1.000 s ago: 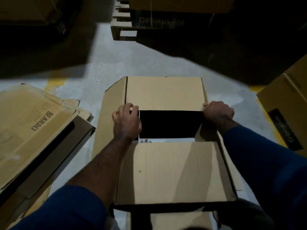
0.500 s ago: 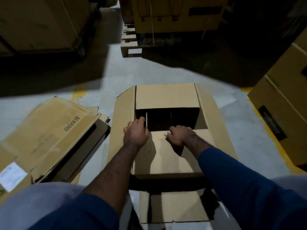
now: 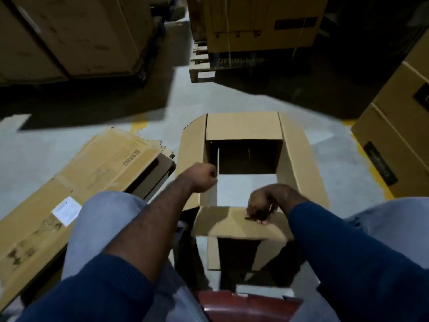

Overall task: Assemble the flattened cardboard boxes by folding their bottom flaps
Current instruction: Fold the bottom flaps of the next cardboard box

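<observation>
The near flap [image 3: 228, 225] has swung back toward the person since half a second ago. Then it lay over the near half of the opening with both hands on its far edge. Now the opening is clear from rim to rim, and pale floor [image 3: 246, 187] shows through the cardboard box [image 3: 242, 126].

The right hand [image 3: 263, 204] has come back with that flap. Its fingers [image 3: 255, 217] are curled down tightly over the fold where the flap meets the box, gripping the cardboard, with the wrist arched above.

The left hand [image 3: 204, 177] has left the flap and gone to the left rim of the opening. It is balled into a fist with the knuckles against the top of the left wall. I cannot tell whether any cardboard is caught inside the fist or whether it only rests there.

The box stands open-ended on the floor between the person's knees. Its far flap is upright, and the left flap [image 3: 191, 159] and right flap [image 3: 300, 166] are splayed outward.

A stack of flattened cartons [image 3: 92, 173] lies just beside the box toward the left edge of the floor, with a white label [image 3: 66, 210] on the top sheet. Taller packed boxes [image 3: 394, 126] stand at the right edge, and a wooden pallet [image 3: 200, 63] sits well apart at the far side.
</observation>
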`<control>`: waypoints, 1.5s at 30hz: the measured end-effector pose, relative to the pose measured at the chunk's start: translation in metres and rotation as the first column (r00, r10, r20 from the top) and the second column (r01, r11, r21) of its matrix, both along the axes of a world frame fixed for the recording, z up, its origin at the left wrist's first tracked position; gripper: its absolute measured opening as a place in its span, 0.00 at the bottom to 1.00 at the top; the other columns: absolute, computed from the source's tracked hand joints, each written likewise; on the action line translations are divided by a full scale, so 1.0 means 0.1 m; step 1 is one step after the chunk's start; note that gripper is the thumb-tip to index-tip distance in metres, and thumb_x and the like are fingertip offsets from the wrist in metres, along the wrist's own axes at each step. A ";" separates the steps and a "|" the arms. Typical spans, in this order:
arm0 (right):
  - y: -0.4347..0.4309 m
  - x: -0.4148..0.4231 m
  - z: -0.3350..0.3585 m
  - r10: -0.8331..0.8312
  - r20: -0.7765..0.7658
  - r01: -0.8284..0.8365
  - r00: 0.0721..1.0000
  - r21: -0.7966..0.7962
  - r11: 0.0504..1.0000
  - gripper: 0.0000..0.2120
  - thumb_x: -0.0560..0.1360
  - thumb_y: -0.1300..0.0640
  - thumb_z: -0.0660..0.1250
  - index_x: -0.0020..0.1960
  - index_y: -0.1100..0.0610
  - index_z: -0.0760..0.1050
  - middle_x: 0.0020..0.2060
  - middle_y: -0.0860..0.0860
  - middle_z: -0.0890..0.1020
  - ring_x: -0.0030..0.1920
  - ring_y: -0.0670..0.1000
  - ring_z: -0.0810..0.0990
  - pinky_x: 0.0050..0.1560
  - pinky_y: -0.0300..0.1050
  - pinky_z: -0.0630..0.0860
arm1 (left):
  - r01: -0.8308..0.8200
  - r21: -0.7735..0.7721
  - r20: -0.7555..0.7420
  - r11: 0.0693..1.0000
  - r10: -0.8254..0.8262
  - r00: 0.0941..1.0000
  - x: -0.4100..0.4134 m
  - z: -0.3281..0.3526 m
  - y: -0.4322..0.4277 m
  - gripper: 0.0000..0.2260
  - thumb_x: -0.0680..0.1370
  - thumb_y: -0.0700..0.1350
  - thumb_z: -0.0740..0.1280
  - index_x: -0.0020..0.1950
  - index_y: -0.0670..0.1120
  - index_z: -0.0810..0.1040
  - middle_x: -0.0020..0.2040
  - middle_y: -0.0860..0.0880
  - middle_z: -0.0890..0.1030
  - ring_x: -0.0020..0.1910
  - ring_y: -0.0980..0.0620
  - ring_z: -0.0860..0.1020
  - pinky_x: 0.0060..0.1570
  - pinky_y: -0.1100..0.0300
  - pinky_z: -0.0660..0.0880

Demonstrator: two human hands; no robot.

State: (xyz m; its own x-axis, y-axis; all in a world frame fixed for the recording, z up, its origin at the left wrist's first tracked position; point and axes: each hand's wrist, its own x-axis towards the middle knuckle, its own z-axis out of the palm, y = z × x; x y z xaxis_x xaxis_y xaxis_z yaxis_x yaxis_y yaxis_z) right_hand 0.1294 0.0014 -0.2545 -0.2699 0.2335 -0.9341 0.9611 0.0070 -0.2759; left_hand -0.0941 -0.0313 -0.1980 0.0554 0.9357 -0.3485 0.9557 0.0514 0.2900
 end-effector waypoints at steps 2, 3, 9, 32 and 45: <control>-0.18 -0.03 -0.29 0.210 0.128 -0.201 0.969 -0.080 0.976 0.12 0.80 0.48 0.68 0.54 0.57 0.80 0.51 0.53 0.83 0.46 0.51 0.83 0.49 0.44 0.81 | 0.098 -0.159 -0.068 0.982 -0.110 0.992 0.08 -0.21 -0.19 0.11 0.80 0.44 0.67 0.62 0.44 0.79 0.59 0.44 0.81 0.56 0.45 0.78 0.55 0.52 0.77; -0.17 -0.02 -0.74 0.281 0.168 -0.269 0.945 -0.093 0.959 0.20 0.73 0.43 0.74 0.57 0.56 0.82 0.52 0.51 0.83 0.53 0.54 0.82 0.60 0.51 0.79 | 0.119 -0.221 -0.100 0.968 -0.144 0.985 0.11 -0.35 -0.26 0.12 0.80 0.43 0.67 0.63 0.44 0.79 0.60 0.44 0.79 0.58 0.44 0.78 0.56 0.52 0.77; -0.47 -0.23 -0.77 0.212 0.164 -0.261 0.963 0.388 0.884 0.17 0.70 0.53 0.73 0.58 0.53 0.81 0.56 0.53 0.81 0.56 0.56 0.81 0.56 0.53 0.79 | 0.117 -0.208 -0.161 0.971 -0.152 0.975 0.08 -1.05 -0.40 0.14 0.79 0.44 0.69 0.65 0.45 0.76 0.64 0.44 0.75 0.60 0.42 0.77 0.57 0.50 0.76; -0.19 -0.23 -1.05 0.025 -0.154 0.096 0.988 0.728 0.679 0.07 0.77 0.62 0.69 0.50 0.50 0.79 0.47 0.50 0.81 0.47 0.51 0.78 0.51 0.49 0.80 | -0.168 -0.141 0.034 0.976 0.175 0.984 0.43 -1.47 -0.15 0.03 0.77 0.42 0.73 0.50 0.47 0.83 0.49 0.47 0.82 0.48 0.48 0.80 0.50 0.55 0.79; -0.22 0.48 -0.92 0.100 -0.002 -0.064 0.995 0.755 0.652 0.13 0.75 0.55 0.72 0.59 0.48 0.81 0.55 0.51 0.81 0.56 0.55 0.79 0.55 0.51 0.78 | -0.103 -0.108 -0.068 0.989 0.096 0.993 0.37 -1.48 -0.21 0.12 0.72 0.48 0.79 0.54 0.53 0.83 0.57 0.50 0.77 0.58 0.47 0.75 0.60 0.51 0.74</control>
State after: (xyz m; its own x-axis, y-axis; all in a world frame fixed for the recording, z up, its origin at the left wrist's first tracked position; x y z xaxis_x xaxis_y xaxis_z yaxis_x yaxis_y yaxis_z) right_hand 0.1774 -0.0203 -0.3465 -0.3557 0.8271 -0.4351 0.9345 0.3085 -0.1775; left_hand -0.0568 -0.0524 -0.3462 -0.0614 0.8908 -0.4503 0.9602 0.1759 0.2171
